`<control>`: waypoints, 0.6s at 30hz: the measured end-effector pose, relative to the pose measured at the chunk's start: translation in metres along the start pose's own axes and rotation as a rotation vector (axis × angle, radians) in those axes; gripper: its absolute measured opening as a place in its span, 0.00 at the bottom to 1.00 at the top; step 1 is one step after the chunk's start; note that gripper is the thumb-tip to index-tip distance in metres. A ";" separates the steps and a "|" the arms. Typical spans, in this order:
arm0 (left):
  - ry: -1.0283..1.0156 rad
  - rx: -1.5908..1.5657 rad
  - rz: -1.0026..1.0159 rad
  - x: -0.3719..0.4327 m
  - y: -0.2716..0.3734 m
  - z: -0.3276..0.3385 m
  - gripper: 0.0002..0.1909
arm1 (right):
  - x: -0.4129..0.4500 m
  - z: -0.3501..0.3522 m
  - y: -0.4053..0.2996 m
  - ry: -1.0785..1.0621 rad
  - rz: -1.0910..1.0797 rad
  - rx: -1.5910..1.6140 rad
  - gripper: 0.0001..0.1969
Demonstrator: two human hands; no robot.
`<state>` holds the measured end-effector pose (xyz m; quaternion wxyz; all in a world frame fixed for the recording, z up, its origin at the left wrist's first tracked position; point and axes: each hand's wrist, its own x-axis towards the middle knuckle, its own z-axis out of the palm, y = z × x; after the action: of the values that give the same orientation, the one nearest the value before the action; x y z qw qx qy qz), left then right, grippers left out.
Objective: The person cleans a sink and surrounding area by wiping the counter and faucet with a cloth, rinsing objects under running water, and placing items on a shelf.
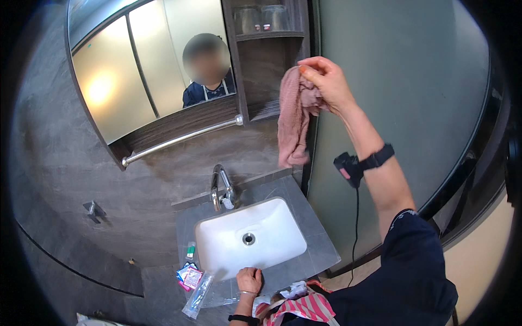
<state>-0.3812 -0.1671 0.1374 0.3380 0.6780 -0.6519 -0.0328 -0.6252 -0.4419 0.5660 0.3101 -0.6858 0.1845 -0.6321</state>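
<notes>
My right hand is raised beside the wall cabinet and pinches a dusty-pink cloth near its top. The cloth hangs in loose folds, its lower end above the back corner of the counter. Lower down, my left hand rests loosely curled at the front edge of the white sink, with nothing visible in it. A chrome faucet stands behind the basin, whose metal drain is in view. The grey countertop surrounds the sink.
A mirror hangs above a metal towel bar. Drinking glasses stand on the cabinet shelf. Several small packets and a clear wrapped toothbrush kit lie left of the sink. A frosted glass panel rises at right.
</notes>
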 end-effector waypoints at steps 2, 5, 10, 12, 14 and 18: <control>0.010 -0.008 -0.006 -0.002 0.003 -0.003 0.07 | 0.020 0.009 0.008 -0.023 -0.028 -0.125 0.07; 0.026 -0.018 0.003 0.002 0.002 -0.001 0.07 | 0.045 0.020 0.018 0.040 -0.098 -0.070 0.07; 0.053 0.012 -0.012 -0.004 0.001 0.006 0.08 | 0.059 0.054 0.079 0.068 -0.228 0.062 0.06; 0.048 0.027 -0.013 -0.006 0.006 0.002 0.08 | 0.044 0.071 0.122 -0.202 -0.219 -0.335 0.14; 0.048 0.070 -0.014 -0.007 0.003 0.004 0.08 | 0.027 0.090 0.134 -0.343 0.005 -0.650 0.24; 0.025 0.102 -0.001 -0.004 0.013 -0.001 0.10 | 0.037 0.086 0.140 -0.428 0.065 -0.655 0.25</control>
<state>-0.3929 -0.1619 0.1430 0.3112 0.6951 -0.6480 0.0086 -0.5162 -0.5534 0.5009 0.1260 -0.8585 0.3293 -0.3723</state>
